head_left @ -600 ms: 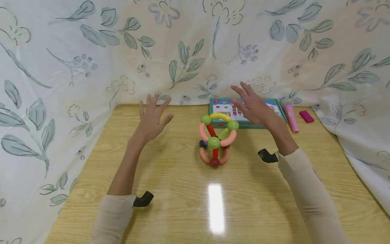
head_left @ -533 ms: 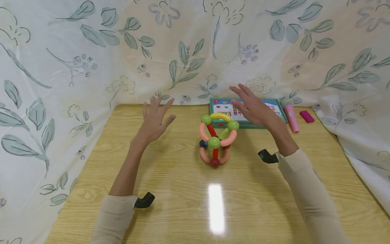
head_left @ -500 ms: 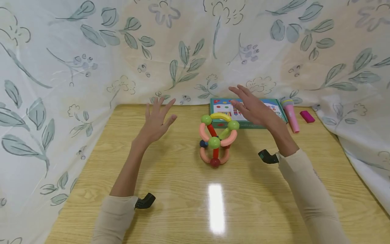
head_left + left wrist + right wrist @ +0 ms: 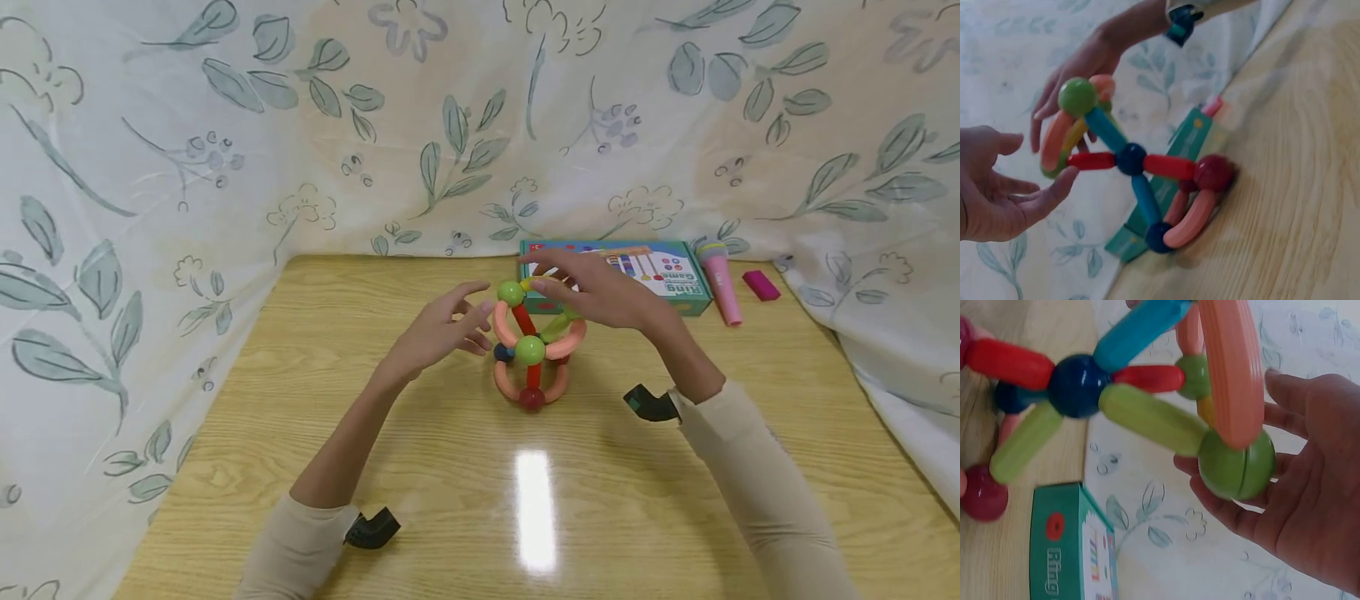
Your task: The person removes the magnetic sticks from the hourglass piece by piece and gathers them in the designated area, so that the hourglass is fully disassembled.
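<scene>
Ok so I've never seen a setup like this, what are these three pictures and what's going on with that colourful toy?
A person wears three cameras: one on the head looking down, and one on each wrist. On the wooden table stands a ball-and-rod toy made of coloured sticks and balls. The left hand and right hand reach in from either side with relaxed fingers; neither grips it yet, though the fingers are very close. The wrist views show the same toy close up. Behind it lie a green game box, a pink toy microphone and a small pink block, before a leaf-patterned cloth.
</scene>
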A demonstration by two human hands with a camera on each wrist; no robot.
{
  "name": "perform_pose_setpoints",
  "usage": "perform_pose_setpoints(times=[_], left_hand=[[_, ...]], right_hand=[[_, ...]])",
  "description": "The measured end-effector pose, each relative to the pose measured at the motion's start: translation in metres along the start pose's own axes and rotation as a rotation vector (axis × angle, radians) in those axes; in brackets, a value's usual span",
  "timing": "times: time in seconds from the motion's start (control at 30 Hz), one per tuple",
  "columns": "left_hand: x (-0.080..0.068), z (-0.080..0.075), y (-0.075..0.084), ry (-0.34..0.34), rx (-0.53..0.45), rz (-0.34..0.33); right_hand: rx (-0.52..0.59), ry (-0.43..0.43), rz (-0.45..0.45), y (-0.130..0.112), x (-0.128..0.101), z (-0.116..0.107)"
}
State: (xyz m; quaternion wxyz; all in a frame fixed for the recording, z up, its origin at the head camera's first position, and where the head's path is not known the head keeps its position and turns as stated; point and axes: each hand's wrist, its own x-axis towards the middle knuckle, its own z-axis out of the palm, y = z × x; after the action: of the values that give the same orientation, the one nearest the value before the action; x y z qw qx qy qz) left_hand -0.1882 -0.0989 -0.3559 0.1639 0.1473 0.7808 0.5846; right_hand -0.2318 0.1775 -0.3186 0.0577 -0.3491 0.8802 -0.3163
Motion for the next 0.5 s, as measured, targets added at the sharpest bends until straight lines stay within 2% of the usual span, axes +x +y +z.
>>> perform_pose_setpoints(times=[0.2, 0.37, 0.5], left_hand=[[0.002, 0.021, 0.007, 0.018, -0.082, -0.006], [0.004, 0.03, 0.008, 0.084, -0.125, -0.016], [0.004, 0.034, 0.009, 0.123, -0.164, -0.028]], right_hand=[[-0.058, 0.021, -0.057, -0.005, 0.007, 0.011], [-0.125, 0.01, -0.113, -0.005, 0.015, 0.017], [-0.102, -0.004, -0.133, -0.006, 0.017, 0.019]])
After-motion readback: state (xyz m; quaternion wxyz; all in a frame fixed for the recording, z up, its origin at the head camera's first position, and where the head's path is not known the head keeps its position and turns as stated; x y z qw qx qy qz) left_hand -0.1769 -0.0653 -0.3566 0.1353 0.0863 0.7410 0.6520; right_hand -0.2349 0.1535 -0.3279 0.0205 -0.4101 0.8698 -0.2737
